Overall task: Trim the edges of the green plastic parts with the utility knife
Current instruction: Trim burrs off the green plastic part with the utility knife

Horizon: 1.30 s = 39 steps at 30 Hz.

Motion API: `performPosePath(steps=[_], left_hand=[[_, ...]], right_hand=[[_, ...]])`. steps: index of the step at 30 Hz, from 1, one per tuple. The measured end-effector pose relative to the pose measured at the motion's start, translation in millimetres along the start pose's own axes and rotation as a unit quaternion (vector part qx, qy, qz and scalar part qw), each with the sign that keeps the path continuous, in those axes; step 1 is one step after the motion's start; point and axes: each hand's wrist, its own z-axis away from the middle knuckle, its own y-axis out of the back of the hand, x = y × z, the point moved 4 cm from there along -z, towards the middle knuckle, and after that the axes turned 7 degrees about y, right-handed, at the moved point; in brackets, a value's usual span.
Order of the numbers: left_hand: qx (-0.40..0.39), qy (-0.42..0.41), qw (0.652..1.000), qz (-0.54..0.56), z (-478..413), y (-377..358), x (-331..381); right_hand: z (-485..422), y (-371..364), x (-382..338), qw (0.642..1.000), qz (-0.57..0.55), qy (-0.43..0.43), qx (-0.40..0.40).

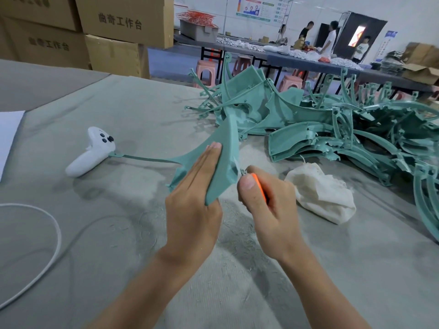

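My left hand (193,198) holds a curved green plastic part (225,148) upright over the table, fingers straight along its near face and the thumb behind it. A thin green strip runs from the part leftward to the table. My right hand (268,205) grips an orange utility knife (260,187), its tip at the part's right edge near the lower corner. The blade itself is too small to make out. A large pile of green plastic parts (332,124) lies on the table at the right and back.
A white game-style controller (91,150) lies left of the part. A crumpled white cloth (323,193) sits right of my right hand. A white cable (47,245) loops at the left, with paper (9,134) at the edge. Cardboard boxes (99,32) stand behind; people stand at far tables.
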Motion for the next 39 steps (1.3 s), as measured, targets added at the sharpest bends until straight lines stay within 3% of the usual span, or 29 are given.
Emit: performPosePath(steps=[15, 20, 39], left_hand=[[-0.041, 0.040, 0.998, -0.002, 6, 0, 7], [-0.028, 0.104, 0.994, 0.013, 3, 1, 4], [-0.012, 0.091, 0.995, 0.030, 4, -2, 1]], right_hand=[[0, 3, 13, 0.998, -0.015, -0.060, 0.028], [4, -4, 8, 1.000, -0.020, -0.024, 0.002], [4, -7, 2, 1.000, 0.020, 0.008, 0.007]])
